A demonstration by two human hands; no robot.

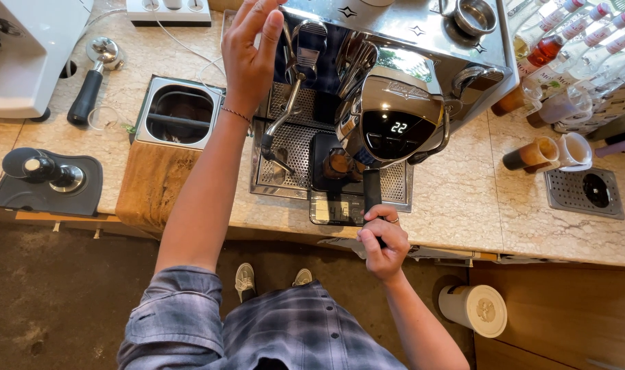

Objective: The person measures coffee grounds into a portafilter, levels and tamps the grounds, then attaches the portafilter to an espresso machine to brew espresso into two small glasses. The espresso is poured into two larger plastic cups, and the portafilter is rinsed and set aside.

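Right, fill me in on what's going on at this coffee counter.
A person in a plaid shirt stands at a marble counter, facing an espresso machine. The right hand grips the black portafilter handle, which sticks out from under the machine's group head above the drip tray. The left hand is raised with open fingers near the top of the machine, by the steam wand. A steel knock box sits to the left, and a tamper rests on a black mat.

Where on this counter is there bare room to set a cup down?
Bare marble lies between the steel drip tray and the small square rinser grate, below the brown-filled cups. A smaller patch lies between the black-handled portafilter and the white grinder. The right rear is crowded with syrup bottles.
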